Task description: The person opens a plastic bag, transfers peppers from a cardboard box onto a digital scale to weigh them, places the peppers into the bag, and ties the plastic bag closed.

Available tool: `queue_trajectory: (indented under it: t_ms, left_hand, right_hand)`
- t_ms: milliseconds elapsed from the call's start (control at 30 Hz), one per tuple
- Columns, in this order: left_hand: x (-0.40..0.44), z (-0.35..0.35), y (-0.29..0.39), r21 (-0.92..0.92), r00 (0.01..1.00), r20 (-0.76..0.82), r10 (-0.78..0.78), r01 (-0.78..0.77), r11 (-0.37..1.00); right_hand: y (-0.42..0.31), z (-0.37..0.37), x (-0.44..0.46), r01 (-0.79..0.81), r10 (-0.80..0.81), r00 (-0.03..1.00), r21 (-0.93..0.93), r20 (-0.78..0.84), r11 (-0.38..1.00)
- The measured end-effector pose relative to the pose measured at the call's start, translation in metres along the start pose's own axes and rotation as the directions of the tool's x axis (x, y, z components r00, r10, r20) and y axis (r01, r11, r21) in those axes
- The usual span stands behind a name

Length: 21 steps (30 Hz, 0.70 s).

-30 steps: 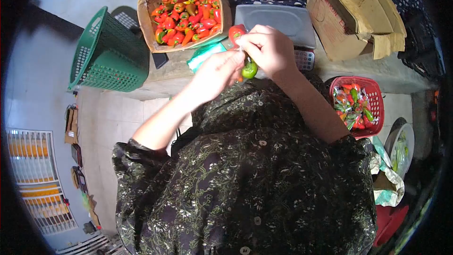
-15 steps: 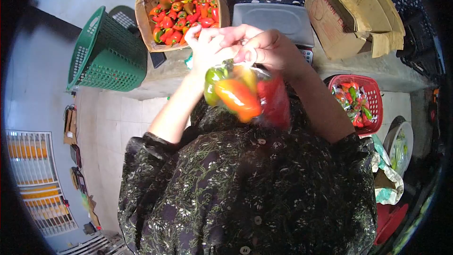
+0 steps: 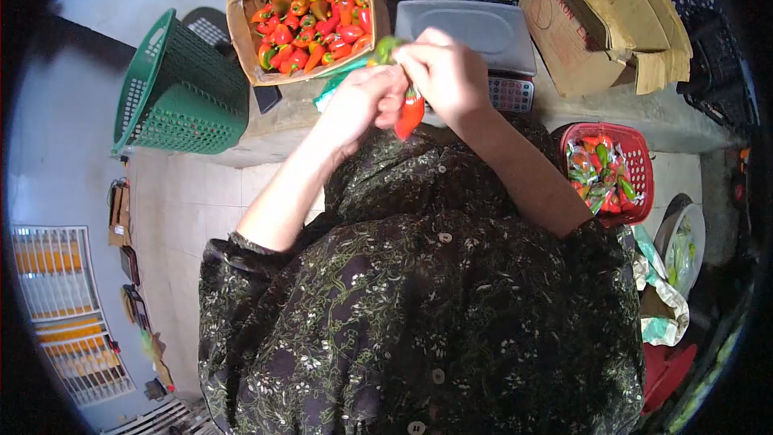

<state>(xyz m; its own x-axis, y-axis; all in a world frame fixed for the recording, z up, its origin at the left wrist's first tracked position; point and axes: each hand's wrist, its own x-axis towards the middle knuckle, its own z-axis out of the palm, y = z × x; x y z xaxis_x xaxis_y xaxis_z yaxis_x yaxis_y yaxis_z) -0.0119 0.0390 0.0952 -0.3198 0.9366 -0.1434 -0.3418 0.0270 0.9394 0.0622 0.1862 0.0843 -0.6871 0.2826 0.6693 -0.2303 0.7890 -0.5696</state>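
My left hand [image 3: 364, 105] and my right hand [image 3: 447, 76] meet in front of my chest, fingers closed on a clear plastic bag of peppers. Most of the bag is behind my fingers. A red pepper [image 3: 410, 115] in it shows below my hands, and a green pepper [image 3: 387, 49] shows above them. My right hand is slightly blurred. Beyond my left hand stands a cardboard box [image 3: 239, 32] holding many loose red peppers [image 3: 308, 24]. Just past my right hand lies a scale with a grey plate [image 3: 475, 20] and a keypad [image 3: 510, 95].
A green perforated basket [image 3: 189, 117] stands at the left, with a dark phone [image 3: 267, 98] near it. An open carton [image 3: 564, 40] is at the back right. At the right, a red basket [image 3: 646, 181] holds bagged peppers, and a white bowl [image 3: 691, 262] stands lower down.
Both hands have moved a little away from my body. The bag, which hung below them with its peppers in plain view, has turned and is now mostly hidden by my hands.
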Motion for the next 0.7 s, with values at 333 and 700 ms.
queue_trajectory:
  t_ms: [333,700]
  left_hand:
    - [0.0,0.033,-0.023,0.939,0.469,0.085,0.879,-0.332,0.087]
    - [-0.01,-0.008,0.057,0.812,0.755,0.559,0.343,-0.413,-0.414]
  right_hand:
    - [-0.036,-0.018,0.011,-0.361,-0.086,0.924,0.924,0.373,0.123]
    - [0.003,-0.039,0.0,-0.375,0.021,0.868,0.626,0.496,0.684]
